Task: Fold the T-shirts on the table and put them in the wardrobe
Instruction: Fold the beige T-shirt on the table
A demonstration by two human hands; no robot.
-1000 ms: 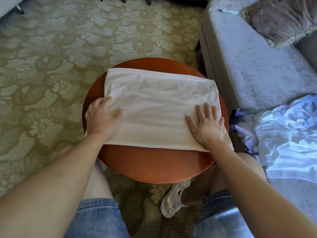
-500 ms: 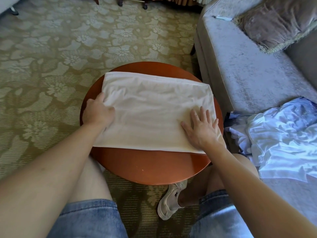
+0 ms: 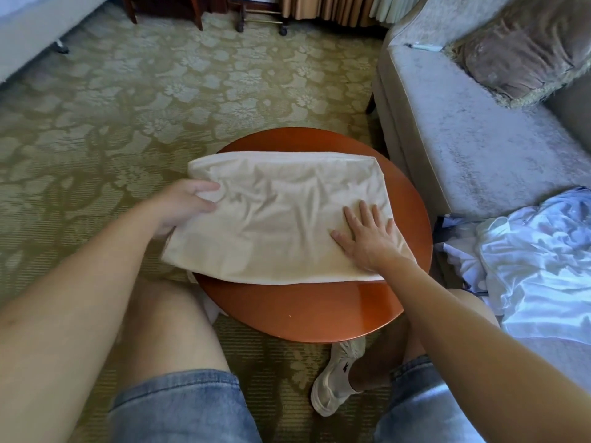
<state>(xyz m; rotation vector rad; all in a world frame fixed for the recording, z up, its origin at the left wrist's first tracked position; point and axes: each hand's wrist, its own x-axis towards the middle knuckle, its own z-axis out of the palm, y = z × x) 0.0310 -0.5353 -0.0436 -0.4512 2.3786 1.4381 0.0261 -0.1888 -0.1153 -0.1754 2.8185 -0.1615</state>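
Head view, as I read it from my station. The sofa [image 3: 463,139] carried a loose pile of white garments [image 3: 543,257] and a cushion [image 3: 518,55]. On the round wooden counter [image 3: 303,311], over floral carpet [image 3: 128,107], lay the folded cream T-shirt [image 3: 281,219], its left end overhanging the rim. The left hand [image 3: 182,203] held that end, its grip closed on the cloth, thumb on top. The right hand [image 3: 367,238] lay flat on the shirt's right part, its grip wide, fingers spread.
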